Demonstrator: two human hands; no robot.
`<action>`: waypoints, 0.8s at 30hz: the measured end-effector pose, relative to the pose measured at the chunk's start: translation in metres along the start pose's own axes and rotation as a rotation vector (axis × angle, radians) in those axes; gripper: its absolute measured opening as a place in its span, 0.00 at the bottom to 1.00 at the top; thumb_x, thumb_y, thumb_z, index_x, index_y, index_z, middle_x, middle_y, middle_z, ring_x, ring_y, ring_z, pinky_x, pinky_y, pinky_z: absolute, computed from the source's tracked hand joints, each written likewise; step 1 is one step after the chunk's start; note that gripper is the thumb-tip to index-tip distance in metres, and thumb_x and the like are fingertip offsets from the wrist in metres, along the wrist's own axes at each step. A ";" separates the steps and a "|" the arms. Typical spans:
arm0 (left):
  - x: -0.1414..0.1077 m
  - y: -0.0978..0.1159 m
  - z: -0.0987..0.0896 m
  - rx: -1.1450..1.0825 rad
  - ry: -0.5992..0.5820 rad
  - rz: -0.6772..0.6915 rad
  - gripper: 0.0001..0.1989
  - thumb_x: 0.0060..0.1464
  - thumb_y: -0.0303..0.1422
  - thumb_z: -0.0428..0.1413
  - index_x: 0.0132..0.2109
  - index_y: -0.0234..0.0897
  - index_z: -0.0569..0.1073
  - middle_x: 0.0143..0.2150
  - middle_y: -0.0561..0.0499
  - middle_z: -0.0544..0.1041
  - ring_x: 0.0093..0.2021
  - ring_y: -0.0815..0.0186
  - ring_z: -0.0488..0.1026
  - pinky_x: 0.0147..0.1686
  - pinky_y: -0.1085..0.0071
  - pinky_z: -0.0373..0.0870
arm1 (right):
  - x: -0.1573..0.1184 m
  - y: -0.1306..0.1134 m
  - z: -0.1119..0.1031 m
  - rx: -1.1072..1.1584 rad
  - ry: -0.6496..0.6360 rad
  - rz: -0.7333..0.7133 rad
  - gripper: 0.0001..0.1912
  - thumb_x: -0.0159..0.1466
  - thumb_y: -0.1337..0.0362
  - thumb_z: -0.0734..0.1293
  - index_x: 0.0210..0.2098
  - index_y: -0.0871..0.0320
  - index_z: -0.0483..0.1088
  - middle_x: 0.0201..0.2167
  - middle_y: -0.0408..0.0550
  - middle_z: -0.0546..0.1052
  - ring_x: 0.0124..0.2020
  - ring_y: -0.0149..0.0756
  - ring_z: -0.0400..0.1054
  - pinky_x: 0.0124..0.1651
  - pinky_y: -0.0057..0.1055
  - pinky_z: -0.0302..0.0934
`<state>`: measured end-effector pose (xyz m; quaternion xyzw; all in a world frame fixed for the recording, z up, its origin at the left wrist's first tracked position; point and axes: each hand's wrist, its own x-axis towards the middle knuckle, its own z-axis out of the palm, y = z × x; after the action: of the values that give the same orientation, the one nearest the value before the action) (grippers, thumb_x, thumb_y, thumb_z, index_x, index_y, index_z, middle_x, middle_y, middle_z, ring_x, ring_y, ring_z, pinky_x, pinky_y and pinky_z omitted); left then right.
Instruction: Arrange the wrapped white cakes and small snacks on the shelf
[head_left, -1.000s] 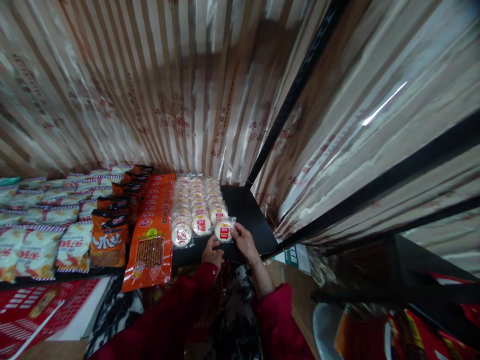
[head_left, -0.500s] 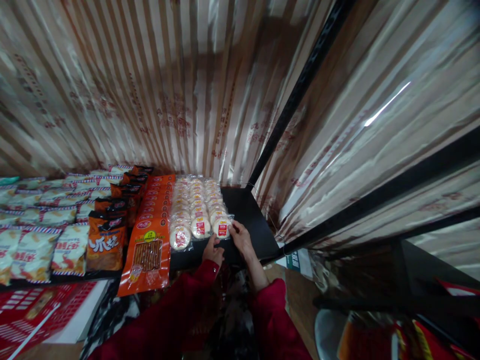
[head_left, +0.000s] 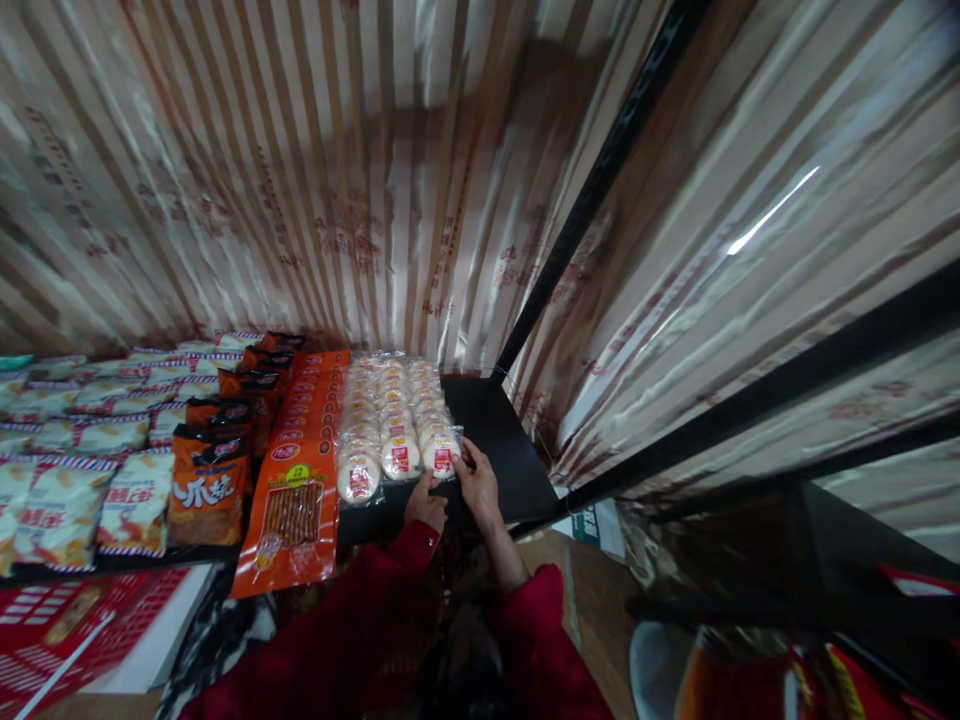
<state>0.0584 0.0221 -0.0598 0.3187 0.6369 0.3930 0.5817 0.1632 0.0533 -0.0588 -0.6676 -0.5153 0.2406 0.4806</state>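
Three rows of clear packets with round white crackers [head_left: 400, 455] and red labels run back along the black shelf. At the front of the rightmost row, the end cracker packet [head_left: 442, 457] is between my hands. My left hand [head_left: 426, 508] has its fingers closed at the packet's lower left corner. From the right side, my right hand [head_left: 478, 487] pinches the packet's right edge between thumb and fingers. Left of the crackers lie overlapping orange packs of brown sticks [head_left: 292, 510].
Brown-orange snack bags [head_left: 208, 490] and white snack bags [head_left: 64, 505] stand in rows farther left. A red basket [head_left: 142, 600] is below them. Black metal posts [head_left: 592, 210] and a draped striped sheet [head_left: 360, 180] enclose the shelf [head_left: 491, 425].
My right hand has shifted slightly down and left along the end packet's edge. My left hand keeps nearly the same place. The camera view has moved very little.
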 end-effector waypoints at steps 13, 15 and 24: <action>-0.010 0.007 -0.006 0.043 0.000 0.051 0.29 0.45 0.18 0.49 0.56 0.38 0.66 0.53 0.47 0.72 0.32 0.73 0.74 0.25 0.81 0.68 | -0.018 -0.012 -0.002 -0.177 -0.001 -0.108 0.22 0.59 0.58 0.60 0.50 0.62 0.68 0.48 0.58 0.69 0.47 0.43 0.63 0.49 0.40 0.63; -0.018 0.006 -0.010 0.068 0.014 0.122 0.26 0.46 0.18 0.47 0.54 0.37 0.67 0.51 0.47 0.73 0.33 0.73 0.74 0.29 0.80 0.70 | -0.019 -0.014 -0.002 -0.151 0.030 -0.097 0.23 0.59 0.57 0.60 0.50 0.64 0.67 0.49 0.60 0.68 0.48 0.43 0.63 0.47 0.38 0.64; -0.089 -0.041 -0.064 0.236 -0.135 0.217 0.13 0.49 0.18 0.49 0.32 0.38 0.74 0.34 0.53 0.77 0.37 0.69 0.73 0.44 0.70 0.70 | -0.071 -0.025 -0.005 0.033 0.222 -0.069 0.20 0.62 0.55 0.57 0.45 0.62 0.68 0.43 0.56 0.71 0.44 0.38 0.66 0.44 0.34 0.63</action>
<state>0.0073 -0.0828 -0.0509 0.4773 0.6000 0.3539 0.5356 0.1307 -0.0139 -0.0473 -0.6638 -0.4775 0.1568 0.5538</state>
